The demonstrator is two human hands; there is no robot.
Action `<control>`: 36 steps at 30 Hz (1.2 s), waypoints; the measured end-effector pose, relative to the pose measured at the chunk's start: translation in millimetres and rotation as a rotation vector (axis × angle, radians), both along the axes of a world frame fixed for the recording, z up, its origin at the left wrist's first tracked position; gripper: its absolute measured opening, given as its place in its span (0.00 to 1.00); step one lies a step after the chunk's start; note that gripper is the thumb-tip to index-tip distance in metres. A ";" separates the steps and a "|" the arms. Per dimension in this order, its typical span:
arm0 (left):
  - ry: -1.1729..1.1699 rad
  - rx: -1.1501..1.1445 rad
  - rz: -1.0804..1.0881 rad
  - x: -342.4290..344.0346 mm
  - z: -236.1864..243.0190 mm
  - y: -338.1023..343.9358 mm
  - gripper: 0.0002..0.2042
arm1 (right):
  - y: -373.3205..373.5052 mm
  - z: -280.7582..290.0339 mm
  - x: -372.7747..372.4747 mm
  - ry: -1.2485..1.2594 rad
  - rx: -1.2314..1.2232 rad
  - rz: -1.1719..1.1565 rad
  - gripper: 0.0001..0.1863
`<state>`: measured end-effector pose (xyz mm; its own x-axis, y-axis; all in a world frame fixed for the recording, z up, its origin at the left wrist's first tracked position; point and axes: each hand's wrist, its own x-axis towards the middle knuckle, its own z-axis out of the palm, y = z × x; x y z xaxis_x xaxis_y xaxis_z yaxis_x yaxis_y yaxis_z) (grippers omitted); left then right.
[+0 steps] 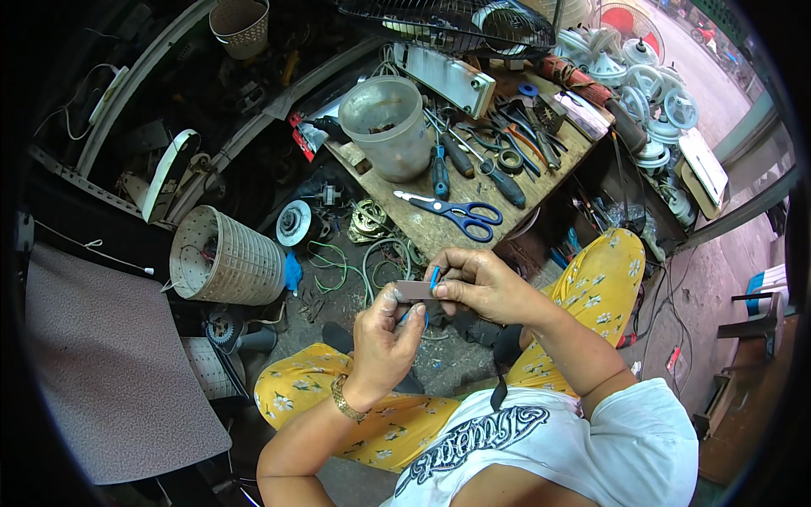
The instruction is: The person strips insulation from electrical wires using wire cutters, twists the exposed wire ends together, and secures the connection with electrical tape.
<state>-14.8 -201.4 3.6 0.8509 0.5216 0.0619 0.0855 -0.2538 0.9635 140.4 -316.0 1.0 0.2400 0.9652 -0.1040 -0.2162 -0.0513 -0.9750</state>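
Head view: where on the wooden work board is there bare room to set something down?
The wooden work board is bare only in its near strip, between the blue-handled scissors and the board's front edge. Farther back it is crowded: the plastic tub, then screwdrivers and pliers. Both hands, left hand and right hand, grip a small grey piece.

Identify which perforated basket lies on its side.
The large white mesh basket on the floor left of the hands lies tipped, mouth facing left; the small beige basket at top stands upright.

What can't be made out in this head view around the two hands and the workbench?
- Small flat grey-brown piece pinched by left hand and right hand: its kind is too small to tell, ends covered by fingers.
- Thin blue item: mostly hidden by fingers.
- Translucent plastic bucket contents: blurred.
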 end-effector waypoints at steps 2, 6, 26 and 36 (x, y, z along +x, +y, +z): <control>-0.001 -0.019 0.004 -1.0 0.0 -0.8 0.04 | -0.4 -0.8 -0.5 0.019 0.002 -0.016 0.07; -0.044 -0.004 0.002 -5.7 -0.9 -2.5 0.03 | -2.3 6.3 9.3 0.057 -0.021 -0.014 0.08; -0.199 -0.379 -0.084 -2.0 -11.8 3.8 0.02 | 10.2 0.9 -9.9 -0.013 0.027 0.062 0.12; -0.189 -0.389 -0.114 0.5 -7.3 3.6 0.06 | 9.3 -4.1 -11.0 -0.026 0.132 0.023 0.10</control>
<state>-14.3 -197.8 -3.6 0.8969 0.4405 0.0397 -0.1091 0.1334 0.9850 129.4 -306.7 -3.1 0.2185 0.9754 0.0299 -0.1914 0.0729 -0.9788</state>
